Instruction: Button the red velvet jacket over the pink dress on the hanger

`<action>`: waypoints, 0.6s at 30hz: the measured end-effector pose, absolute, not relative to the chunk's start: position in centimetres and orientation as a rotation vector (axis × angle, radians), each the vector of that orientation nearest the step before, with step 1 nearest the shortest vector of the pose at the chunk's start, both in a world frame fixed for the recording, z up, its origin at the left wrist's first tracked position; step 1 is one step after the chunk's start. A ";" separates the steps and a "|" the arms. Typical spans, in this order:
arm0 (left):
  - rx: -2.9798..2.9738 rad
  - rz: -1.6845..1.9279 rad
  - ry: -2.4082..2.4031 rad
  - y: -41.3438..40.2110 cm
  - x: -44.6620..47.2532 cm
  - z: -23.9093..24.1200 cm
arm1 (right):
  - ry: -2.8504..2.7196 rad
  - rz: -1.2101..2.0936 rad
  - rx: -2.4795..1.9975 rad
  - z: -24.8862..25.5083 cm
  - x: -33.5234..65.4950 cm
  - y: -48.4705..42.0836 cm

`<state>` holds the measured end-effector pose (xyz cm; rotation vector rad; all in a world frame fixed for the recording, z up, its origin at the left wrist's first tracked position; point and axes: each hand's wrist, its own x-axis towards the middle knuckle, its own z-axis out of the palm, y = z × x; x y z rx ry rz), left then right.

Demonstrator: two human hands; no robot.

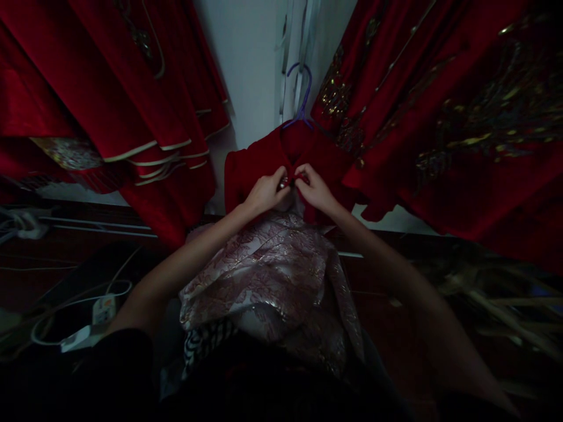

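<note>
A small red jacket [253, 167] hangs on a purple hanger [303, 97] in front of me. Both hands meet at its front opening, just below the collar. My left hand [269, 190] pinches one front edge, with something small and shiny by its fingertips that is too small to name. My right hand [313, 189] pinches the opposite edge, a short gap away. Below the hands, a pale pink brocade cloth [281, 264] with a metallic sheen spreads over my lap.
Red garments with pale trim [145, 105] hang at the left. More red garments with gold sequins [475, 123] hang at the right. A metal rail [303, 53] runs up the pale wall. White cables and a power adapter [104, 309] lie at lower left.
</note>
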<state>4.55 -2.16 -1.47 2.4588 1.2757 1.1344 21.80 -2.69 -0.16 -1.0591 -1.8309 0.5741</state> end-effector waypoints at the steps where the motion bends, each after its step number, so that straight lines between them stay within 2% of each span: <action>1: 2.443 1.121 1.252 -2.4 5.0 -1.6 | -1.821 0.560 -1.059 -0.5 21.1 -2.6; 8: 2.205 1.348 1.152 -2.7 5.3 -2.9 | -1.823 0.616 -0.897 -2.2 20.7 -3.1; 15: 1.737 1.708 0.803 -1.3 6.0 -6.1 | -1.702 0.728 -0.885 -3.7 20.8 -3.6; 18: 1.653 1.709 0.755 -1.4 6.0 -6.3 | -1.685 0.730 -0.844 -4.0 21.1 -3.4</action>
